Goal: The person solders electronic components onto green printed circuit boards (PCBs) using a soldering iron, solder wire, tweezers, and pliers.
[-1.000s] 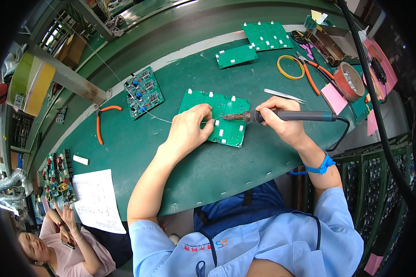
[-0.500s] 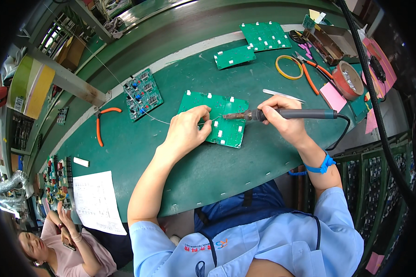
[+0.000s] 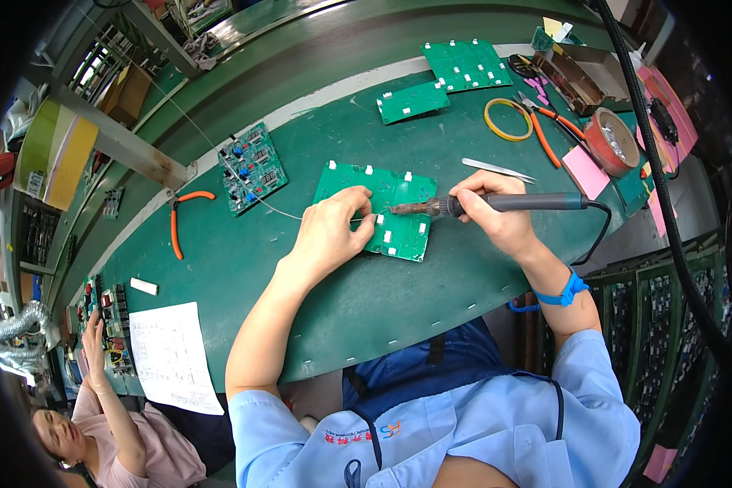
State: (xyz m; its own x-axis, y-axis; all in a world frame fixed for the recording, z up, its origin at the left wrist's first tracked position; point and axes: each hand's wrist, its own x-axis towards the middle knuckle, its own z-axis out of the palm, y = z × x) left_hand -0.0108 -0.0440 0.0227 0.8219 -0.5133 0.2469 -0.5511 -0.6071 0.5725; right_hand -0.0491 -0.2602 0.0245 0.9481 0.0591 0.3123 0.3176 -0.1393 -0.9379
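The right hand (image 3: 500,213) was curled closed around a soldering iron (image 3: 537,202), its tip pointing leftward from that hand, at the circuit board (image 3: 403,191). The board lay between the hands, partly under the left hand (image 3: 333,224), whose thumb and fingers were pinched together on a thin wire (image 3: 278,211) trailing off to that hand's left. Tweezers (image 3: 498,169) lay just beyond the right hand.

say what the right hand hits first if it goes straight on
Leading with the soldering iron, the right hand would likely meet the green circuit board first; the left hand lies just beyond, though depth is unclear.
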